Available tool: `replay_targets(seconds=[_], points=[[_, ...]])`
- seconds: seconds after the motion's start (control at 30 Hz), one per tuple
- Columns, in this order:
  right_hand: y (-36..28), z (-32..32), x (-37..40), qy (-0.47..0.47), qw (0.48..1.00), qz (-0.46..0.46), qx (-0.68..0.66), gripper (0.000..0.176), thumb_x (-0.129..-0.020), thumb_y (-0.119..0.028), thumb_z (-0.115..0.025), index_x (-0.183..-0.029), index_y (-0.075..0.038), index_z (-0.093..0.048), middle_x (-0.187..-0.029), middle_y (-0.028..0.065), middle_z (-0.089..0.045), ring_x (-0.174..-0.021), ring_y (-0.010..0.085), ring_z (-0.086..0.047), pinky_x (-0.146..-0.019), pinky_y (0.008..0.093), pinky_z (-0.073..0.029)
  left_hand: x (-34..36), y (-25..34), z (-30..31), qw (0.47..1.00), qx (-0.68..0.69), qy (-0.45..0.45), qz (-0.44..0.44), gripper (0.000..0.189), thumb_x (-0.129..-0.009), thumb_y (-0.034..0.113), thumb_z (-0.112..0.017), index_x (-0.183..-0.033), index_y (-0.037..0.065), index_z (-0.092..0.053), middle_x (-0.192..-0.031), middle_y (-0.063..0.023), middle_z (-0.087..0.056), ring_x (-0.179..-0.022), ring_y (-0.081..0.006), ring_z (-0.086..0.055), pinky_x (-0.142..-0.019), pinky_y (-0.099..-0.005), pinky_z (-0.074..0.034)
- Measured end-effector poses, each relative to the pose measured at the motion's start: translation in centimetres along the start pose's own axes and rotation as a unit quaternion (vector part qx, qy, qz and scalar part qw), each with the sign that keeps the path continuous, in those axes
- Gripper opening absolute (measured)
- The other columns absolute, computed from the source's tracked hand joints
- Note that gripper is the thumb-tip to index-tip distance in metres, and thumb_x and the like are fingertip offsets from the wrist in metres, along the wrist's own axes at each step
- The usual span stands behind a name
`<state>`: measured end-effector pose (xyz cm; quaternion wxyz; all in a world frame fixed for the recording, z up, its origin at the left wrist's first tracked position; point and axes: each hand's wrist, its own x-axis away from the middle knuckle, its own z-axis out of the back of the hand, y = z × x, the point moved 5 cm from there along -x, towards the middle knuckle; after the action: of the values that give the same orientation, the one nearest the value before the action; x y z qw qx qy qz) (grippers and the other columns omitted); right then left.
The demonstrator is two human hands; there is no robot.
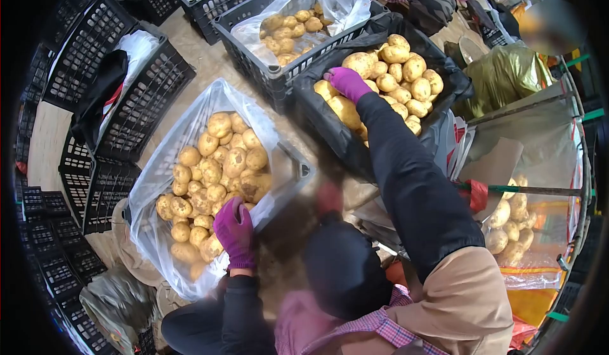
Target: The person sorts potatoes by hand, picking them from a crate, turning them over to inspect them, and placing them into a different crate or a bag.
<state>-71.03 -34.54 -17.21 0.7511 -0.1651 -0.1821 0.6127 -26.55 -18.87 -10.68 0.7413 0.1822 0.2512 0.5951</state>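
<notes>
Potatoes point(223, 165) fill a crate point(293, 176) lined with a clear plastic bag point(154, 165). At the near right edge of this pile is my left hand point(235, 231) in a purple knit glove, its fingers curled together; anything within them is hidden. My right arm stretches forward to another crate with a black plastic liner point(336, 141), heaped with larger, paler potatoes point(415, 68). There my right hand point(349, 83), also gloved in purple, rests at the left of the heap. Its fingers bend down among the potatoes, and what lies under them is out of sight.
Behind stands a black crate point(274, 82) with a bag of potatoes. Empty-looking black crates point(143, 98) stack up at left. A clear bag of potatoes point(512, 228) stands at right beside a green-yellow sack point(507, 79). A dark-capped head point(346, 269) blocks the lower middle.
</notes>
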Motion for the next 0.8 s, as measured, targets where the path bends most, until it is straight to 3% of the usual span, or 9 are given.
replay_targets(seconds=[0.03,0.13,0.23,0.27,0.37,0.5,0.67,0.77,0.8], points=[[-0.2,0.0,0.6,0.006,1.0,0.003,0.005,0.03,-0.095,-0.035,-0.052,-0.098,-0.009,-0.066,-0.091,0.0131,-0.067,-0.085,0.0329,-0.065,-0.076,0.041,-0.052,0.1,-0.1,-0.1,1.0,0.006,0.003,-0.001,0.019,-0.084,0.013,-0.063,-0.1,0.005,-0.068,-0.101,-0.0141,-0.069,-0.096,-0.0326,-0.064,-0.088,-0.0411,-0.048],[-1.1,0.9,2.8,0.161,0.98,0.025,0.113,0.028,-0.096,-0.032,-0.051,-0.103,-0.008,-0.065,-0.098,0.0116,-0.065,-0.091,0.0313,-0.063,-0.079,0.0406,-0.051,0.1,-0.3,-0.2,1.0,-0.004,-0.008,0.005,0.018,-0.084,0.013,-0.063,-0.1,0.005,-0.068,-0.101,-0.0138,-0.069,-0.096,-0.0323,-0.064,-0.088,-0.0407,-0.048],[-1.3,2.8,5.6,0.295,0.937,0.091,-0.164,0.026,-0.095,-0.029,-0.055,-0.108,-0.007,-0.064,-0.101,0.0108,-0.063,-0.094,0.0304,-0.061,-0.081,0.0406,-0.049,0.0,-0.5,-0.2,1.0,0.013,-0.01,-0.005,0.017,-0.084,0.013,-0.063,-0.099,0.006,-0.068,-0.102,-0.0134,-0.069,-0.096,-0.0319,-0.064,-0.088,-0.0404,-0.048],[-3.9,4.7,8.3,0.31,0.941,0.132,-0.028,0.028,-0.093,-0.024,-0.061,-0.113,-0.006,-0.063,-0.101,0.0122,-0.063,-0.093,0.0298,-0.062,-0.08,0.0403,-0.05,0.0,-0.5,-0.1,1.0,0.012,-0.008,-0.002,0.017,-0.084,0.013,-0.063,-0.1,0.006,-0.068,-0.102,-0.0134,-0.069,-0.096,-0.0319,-0.063,-0.088,-0.0404,-0.048],[-4.5,1.0,13.3,0.379,0.913,0.135,0.062,0.029,-0.09,-0.02,-0.065,-0.117,-0.008,-0.063,-0.101,0.0116,-0.065,-0.091,0.0287,-0.063,-0.08,0.0401,-0.05,0.0,-0.1,0.0,1.0,0.006,-0.001,-0.001,0.017,-0.084,0.013,-0.063,-0.099,0.005,-0.067,-0.101,-0.014,-0.069,-0.095,-0.0327,-0.063,-0.087,-0.0407,-0.048],[-1.6,0.7,11.4,0.198,0.976,0.08,-0.052,0.029,-0.093,-0.03,-0.056,-0.117,-0.014,-0.063,-0.109,0.0096,-0.067,-0.097,0.029,-0.063,-0.083,0.0418,-0.049,0.1,-0.1,-0.1,1.0,0.002,0.002,-0.014,0.016,-0.083,0.012,-0.061,-0.097,0.004,-0.067,-0.1,-0.0146,-0.068,-0.093,-0.0337,-0.063,-0.085,-0.0418,-0.048],[-3.6,1.3,10.9,0.255,0.964,0.04,0.068,0.028,-0.091,-0.03,-0.058,-0.111,-0.012,-0.062,-0.099,0.0136,-0.068,-0.09,0.032,-0.064,-0.08,0.0441,-0.05,0.3,-0.3,-0.3,1.0,-0.006,0.012,-0.012,0.016,-0.083,0.013,-0.062,-0.097,0.005,-0.066,-0.099,-0.0141,-0.068,-0.093,-0.0334,-0.063,-0.084,-0.042,-0.048],[-1.3,1.1,9.6,0.187,0.982,0.005,-0.027,0.025,-0.091,-0.026,-0.058,-0.111,-0.011,-0.062,-0.101,0.0146,-0.068,-0.095,0.0322,-0.064,-0.082,0.0414,-0.05,0.2,-0.7,-0.3,0.999,-0.011,0.024,-0.027,0.016,-0.083,0.013,-0.062,-0.097,0.006,-0.066,-0.098,-0.0133,-0.069,-0.092,-0.0333,-0.064,-0.084,-0.0423,-0.048],[1.4,0.5,8.6,0.224,0.966,0.046,-0.119,0.023,-0.092,-0.021,-0.057,-0.111,-0.011,-0.062,-0.1,0.0148,-0.067,-0.097,0.0306,-0.064,-0.084,0.0378,-0.051,0.3,-0.5,-0.1,0.999,-0.008,0.026,-0.026,0.017,-0.083,0.014,-0.062,-0.097,0.006,-0.067,-0.097,-0.0129,-0.069,-0.091,-0.0332,-0.064,-0.083,-0.0425,-0.048]])
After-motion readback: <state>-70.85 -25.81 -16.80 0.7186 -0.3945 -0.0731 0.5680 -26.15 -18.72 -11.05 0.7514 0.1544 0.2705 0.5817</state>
